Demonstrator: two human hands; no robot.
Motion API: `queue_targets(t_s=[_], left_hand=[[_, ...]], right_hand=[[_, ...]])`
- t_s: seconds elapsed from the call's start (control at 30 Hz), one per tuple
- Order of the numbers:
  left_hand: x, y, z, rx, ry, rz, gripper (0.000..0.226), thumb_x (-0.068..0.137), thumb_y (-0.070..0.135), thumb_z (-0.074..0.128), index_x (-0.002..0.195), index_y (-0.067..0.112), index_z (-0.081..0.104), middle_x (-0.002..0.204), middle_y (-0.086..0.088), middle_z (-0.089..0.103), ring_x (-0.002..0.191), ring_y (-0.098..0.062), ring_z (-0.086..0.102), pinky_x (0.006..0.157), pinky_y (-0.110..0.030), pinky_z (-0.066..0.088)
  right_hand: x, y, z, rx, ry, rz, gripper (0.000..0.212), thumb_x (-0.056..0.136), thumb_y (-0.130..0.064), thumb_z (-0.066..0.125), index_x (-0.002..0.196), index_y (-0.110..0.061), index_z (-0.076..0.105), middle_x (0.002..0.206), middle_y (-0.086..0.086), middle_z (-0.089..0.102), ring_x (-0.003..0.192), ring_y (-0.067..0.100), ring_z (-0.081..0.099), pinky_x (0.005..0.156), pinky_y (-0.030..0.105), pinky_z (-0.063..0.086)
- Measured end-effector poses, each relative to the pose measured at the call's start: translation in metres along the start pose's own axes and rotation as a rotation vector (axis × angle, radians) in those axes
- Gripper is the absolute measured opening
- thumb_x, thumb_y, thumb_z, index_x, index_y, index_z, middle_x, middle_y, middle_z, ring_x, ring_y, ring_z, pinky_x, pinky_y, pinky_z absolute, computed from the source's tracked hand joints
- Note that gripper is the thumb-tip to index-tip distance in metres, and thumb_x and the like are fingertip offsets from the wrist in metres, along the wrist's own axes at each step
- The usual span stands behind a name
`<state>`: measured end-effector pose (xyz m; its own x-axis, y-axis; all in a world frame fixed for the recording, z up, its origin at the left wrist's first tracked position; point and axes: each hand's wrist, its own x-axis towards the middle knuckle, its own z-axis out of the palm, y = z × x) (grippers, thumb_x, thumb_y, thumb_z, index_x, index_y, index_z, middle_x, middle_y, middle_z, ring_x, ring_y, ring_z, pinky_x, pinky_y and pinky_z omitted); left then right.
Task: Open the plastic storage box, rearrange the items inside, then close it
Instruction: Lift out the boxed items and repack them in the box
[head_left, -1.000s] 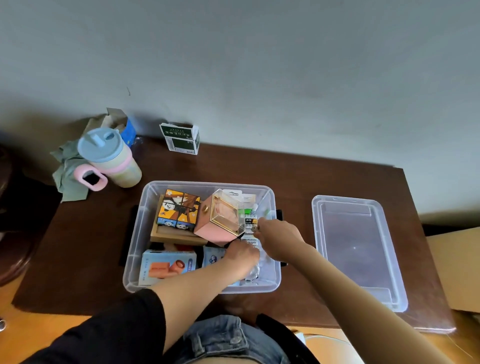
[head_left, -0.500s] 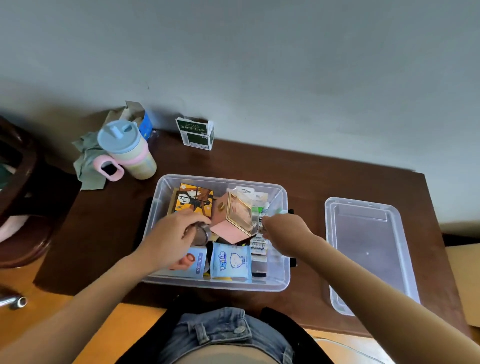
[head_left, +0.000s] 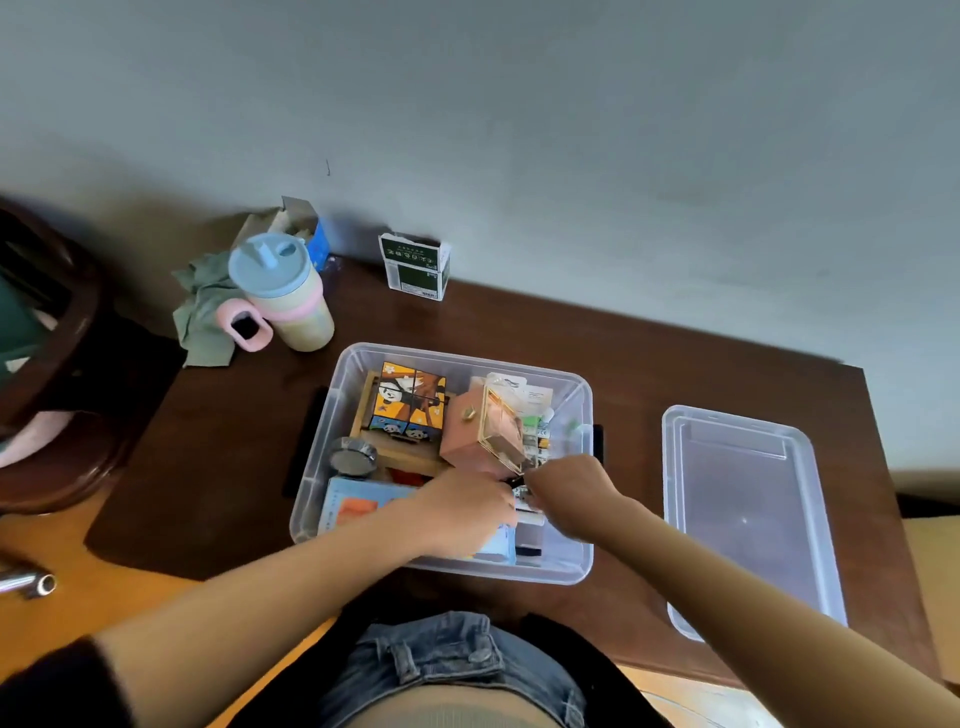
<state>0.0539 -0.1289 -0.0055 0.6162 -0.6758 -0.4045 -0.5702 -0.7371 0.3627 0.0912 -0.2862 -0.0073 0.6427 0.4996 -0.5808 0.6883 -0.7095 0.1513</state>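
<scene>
Green-white carton (head_left: 415, 267) bears writing too blurred.

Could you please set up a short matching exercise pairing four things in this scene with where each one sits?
Things:
1. lid
2. cup with the blue top
3. panda cube
4. green and white carton

Places:
A. inside the storage box, far left part
B. flat on the table, right of the box
C. against the wall, beyond the box
D. on the table's far left, beside a green cloth

Pairs: 1-B, 2-D, 3-A, 4-C
</scene>
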Motion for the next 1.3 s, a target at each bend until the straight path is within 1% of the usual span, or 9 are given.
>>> queue_targets(t_s=[0.1,0.17,0.27,0.43,0.53,0.73,0.97,1.1,1.3], left_hand=[[0.018,0.0,0.011,0.254,-0.24,0.027,0.043,0.101,0.026,0.04,0.144,0.025,0.037,0.14,-0.01,0.042,0.12,-0.032,0.047,0.088,-0.039,0.044],[0.02,-0.002,0.013,0.352,-0.313,0.04,0.045,0.102,0.037,0.038,0.145,0.026,0.035,0.141,-0.013,0.04,0.12,-0.035,0.047,0.09,-0.039,0.044],[0.021,-0.002,0.012,0.422,-0.316,0.054,0.041,0.101,0.038,0.038,0.139,0.02,0.042,0.135,-0.015,0.044,0.113,-0.035,0.052,0.086,-0.039,0.046],[0.014,-0.008,0.013,0.402,-0.298,0.023,0.04,0.101,0.037,0.038,0.137,0.022,0.047,0.13,-0.013,0.046,0.119,-0.034,0.05,0.092,-0.04,0.044],[0.011,-0.01,0.015,0.373,-0.268,0.019,0.037,0.101,0.033,0.038,0.134,0.024,0.051,0.126,-0.011,0.049,0.11,-0.033,0.055,0.083,-0.037,0.045],[0.007,-0.02,0.019,0.278,-0.243,0.003,0.04,0.101,0.039,0.035,0.138,0.029,0.046,0.138,-0.007,0.043,0.113,-0.032,0.053,0.083,-0.038,0.044],[0.003,-0.023,0.024,0.203,-0.221,-0.036,0.041,0.1,0.042,0.038,0.14,0.035,0.043,0.143,-0.004,0.041,0.112,-0.03,0.056,0.084,-0.036,0.042],[0.003,-0.024,0.023,0.179,-0.214,-0.036,0.042,0.099,0.042,0.04,0.141,0.035,0.042,0.144,-0.004,0.041,0.114,-0.03,0.055,0.086,-0.037,0.043],[0.003,-0.025,0.024,0.162,-0.227,-0.043,0.042,0.1,0.043,0.038,0.141,0.037,0.041,0.147,-0.003,0.038,0.115,-0.03,0.055,0.086,-0.037,0.043]], right_hand=[[0.005,-0.012,0.005,-0.019,-0.09,-0.006,0.017,0.093,-0.01,0.051,0.106,-0.014,0.062,0.104,0.001,0.066,0.095,0.022,0.064,0.063,0.026,0.037],[0.01,-0.018,0.012,-0.045,-0.131,-0.024,0.022,0.092,-0.007,0.051,0.11,-0.013,0.06,0.11,0.001,0.063,0.101,0.021,0.062,0.067,0.026,0.037],[0.017,-0.026,0.027,-0.061,-0.165,-0.022,0.028,0.091,-0.007,0.052,0.117,-0.012,0.059,0.115,0.003,0.061,0.106,0.021,0.06,0.071,0.025,0.039],[0.027,-0.036,0.046,-0.076,-0.2,-0.028,0.047,0.091,-0.006,0.051,0.137,-0.012,0.041,0.116,0.004,0.062,0.107,0.024,0.06,0.072,0.026,0.041],[0.033,-0.04,0.052,-0.116,-0.221,-0.012,0.052,0.091,-0.006,0.05,0.141,-0.01,0.036,0.119,0.004,0.061,0.108,0.026,0.06,0.069,0.028,0.043],[0.038,-0.04,0.052,-0.149,-0.168,0.023,0.037,0.093,0.0,0.043,0.128,-0.006,0.053,0.123,0.006,0.06,0.109,0.028,0.06,0.068,0.029,0.045],[0.031,-0.033,0.048,-0.271,-0.225,-0.205,0.03,0.093,-0.011,0.048,0.122,-0.01,0.057,0.12,0.004,0.061,0.11,0.026,0.058,0.08,0.028,0.043],[0.028,-0.028,0.041,-0.235,-0.323,-0.246,0.031,0.094,-0.013,0.045,0.124,-0.008,0.053,0.119,0.008,0.06,0.106,0.028,0.06,0.072,0.028,0.039],[0.039,-0.034,0.04,-0.305,-0.43,-0.219,0.028,0.093,-0.019,0.049,0.118,-0.014,0.059,0.118,0.004,0.061,0.109,0.023,0.058,0.075,0.025,0.036]])
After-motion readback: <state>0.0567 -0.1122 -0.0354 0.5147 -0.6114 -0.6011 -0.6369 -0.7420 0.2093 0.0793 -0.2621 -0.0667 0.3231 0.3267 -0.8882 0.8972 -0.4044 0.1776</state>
